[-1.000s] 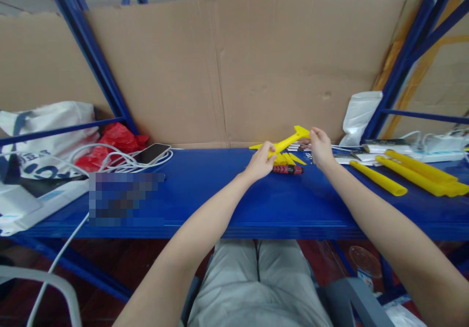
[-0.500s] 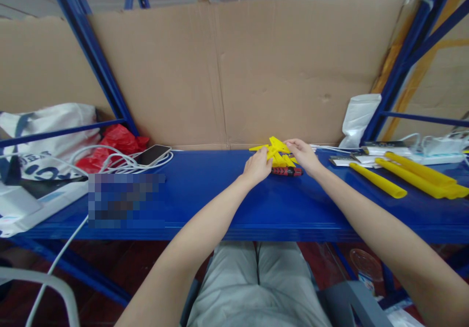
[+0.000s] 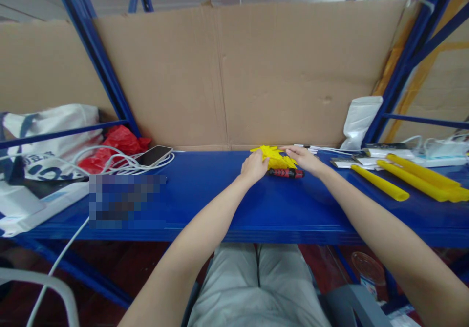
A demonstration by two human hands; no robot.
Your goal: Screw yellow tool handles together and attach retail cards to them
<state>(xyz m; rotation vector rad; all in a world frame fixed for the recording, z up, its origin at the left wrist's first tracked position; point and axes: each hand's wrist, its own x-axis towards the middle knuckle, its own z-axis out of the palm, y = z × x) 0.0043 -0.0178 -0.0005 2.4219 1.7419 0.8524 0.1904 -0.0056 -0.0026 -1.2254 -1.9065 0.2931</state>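
Note:
A heap of flat yellow plastic pieces (image 3: 277,159) lies at the back middle of the blue shelf, between my two hands. My left hand (image 3: 254,165) is curled around its left end, with the thumb on the near side; its fingertips are partly hidden. At the right end, my right hand (image 3: 302,158) rests with fingers stretched out over the edge of the pieces. Just in front of the heap is a red and black handle (image 3: 287,173), like a screwdriver's, lying sideways. Single pieces overlap too much to tell apart.
Long yellow tubes (image 3: 421,178) lie at the right, near small flat boxes (image 3: 388,150) and a white pouch (image 3: 362,119). White cables (image 3: 120,163), a phone (image 3: 156,156), a red bag (image 3: 122,141) and a white power strip (image 3: 44,210) occupy the left. Cardboard (image 3: 274,73) closes the back.
An upright yellow piece near my right fingers has come down into the heap, which looks flatter. My left hand has shifted slightly left, and my right fingers have straightened.

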